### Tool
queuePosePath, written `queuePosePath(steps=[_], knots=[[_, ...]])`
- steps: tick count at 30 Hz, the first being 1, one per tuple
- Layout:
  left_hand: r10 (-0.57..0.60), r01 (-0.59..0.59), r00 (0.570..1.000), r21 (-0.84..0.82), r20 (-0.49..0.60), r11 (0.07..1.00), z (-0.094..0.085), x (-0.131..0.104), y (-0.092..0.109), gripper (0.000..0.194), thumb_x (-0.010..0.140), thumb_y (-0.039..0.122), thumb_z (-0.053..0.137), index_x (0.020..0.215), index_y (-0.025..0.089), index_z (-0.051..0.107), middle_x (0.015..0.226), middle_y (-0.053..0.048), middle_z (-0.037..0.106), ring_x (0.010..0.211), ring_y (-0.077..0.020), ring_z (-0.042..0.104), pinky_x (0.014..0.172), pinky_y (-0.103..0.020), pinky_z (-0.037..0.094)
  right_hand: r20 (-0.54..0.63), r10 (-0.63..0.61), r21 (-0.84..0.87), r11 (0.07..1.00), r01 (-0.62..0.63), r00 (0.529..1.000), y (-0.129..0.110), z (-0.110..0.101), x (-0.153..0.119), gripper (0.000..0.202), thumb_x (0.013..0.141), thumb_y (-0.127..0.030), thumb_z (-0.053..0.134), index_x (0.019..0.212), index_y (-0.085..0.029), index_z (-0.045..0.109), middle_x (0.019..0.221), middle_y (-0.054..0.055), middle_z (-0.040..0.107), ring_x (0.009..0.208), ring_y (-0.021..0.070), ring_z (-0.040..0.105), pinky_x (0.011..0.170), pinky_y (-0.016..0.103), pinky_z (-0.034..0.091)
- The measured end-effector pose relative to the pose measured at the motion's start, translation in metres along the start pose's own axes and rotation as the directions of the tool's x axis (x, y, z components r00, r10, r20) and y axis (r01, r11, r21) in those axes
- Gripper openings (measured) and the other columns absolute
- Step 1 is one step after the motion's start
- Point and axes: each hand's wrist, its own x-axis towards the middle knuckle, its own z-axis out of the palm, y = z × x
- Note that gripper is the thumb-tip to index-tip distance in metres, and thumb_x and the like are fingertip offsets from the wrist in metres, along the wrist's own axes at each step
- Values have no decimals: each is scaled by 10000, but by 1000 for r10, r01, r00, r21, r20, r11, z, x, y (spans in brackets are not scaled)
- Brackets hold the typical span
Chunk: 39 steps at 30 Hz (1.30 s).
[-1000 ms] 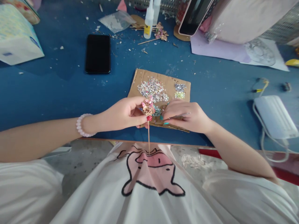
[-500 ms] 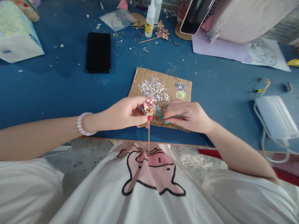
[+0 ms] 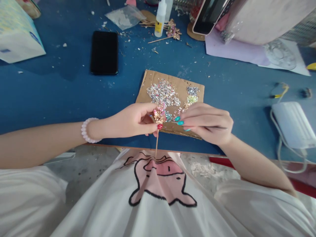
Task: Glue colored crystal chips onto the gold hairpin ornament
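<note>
A gold and pink ornament on a long thin stick is held between the thumb and fingers of my left hand. In my right hand is a pair of thin metal tweezers, whose tip points left, close beside the ornament; whether it grips anything is too small to tell. Both hands are over a cardboard piece. On it lie a large pile of silvery rhinestones and smaller dark grey, yellow-green and teal piles.
A black phone lies at the back left, near a tissue box. Behind the cardboard are a glue bottle, a plastic bag and more ornaments. A white device with a cable lies right.
My right hand has turned and shifted right, with the tweezers now pointing left toward the ornament. My left hand has barely moved, and the ornament tilts slightly to the right.
</note>
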Motion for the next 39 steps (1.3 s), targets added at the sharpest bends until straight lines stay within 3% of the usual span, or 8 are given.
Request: queuePosePath(steps=[6,10,16,39], knots=[[13,-14,1000,33,26,999,0,-1,-1,93,910,217,688,983,190,637,817,21,768,777,-148,791,631,-191,643,-132,-115,-110,989,101,985,1,6,-2,191,972,-111,708,1137,-185,771,990,66,816,848,175,779,737,326,616],[45,-48,998,67,47,997,0,0,-3,59,904,206,665,952,197,632,861,9,798,798,-148,803,682,-199,644,-57,-160,-200,969,145,986,-4,8,1,88,1009,-155,672,1044,-156,753,983,87,820,822,188,774,706,337,600],[23,-26,999,103,38,994,1,-1,-1,110,905,289,664,910,200,599,864,-20,811,799,-188,814,694,-260,662,31,-145,-268,952,148,989,-9,5,1,133,970,-123,707,1088,-175,739,1028,74,822,834,182,767,743,347,601],[31,-38,998,140,52,989,1,-1,1,79,900,267,657,931,204,621,891,-11,815,818,-190,814,688,-270,646,66,-176,-267,945,188,982,-8,3,1,163,931,-71,676,1063,-136,746,1028,105,814,821,191,750,783,364,586]])
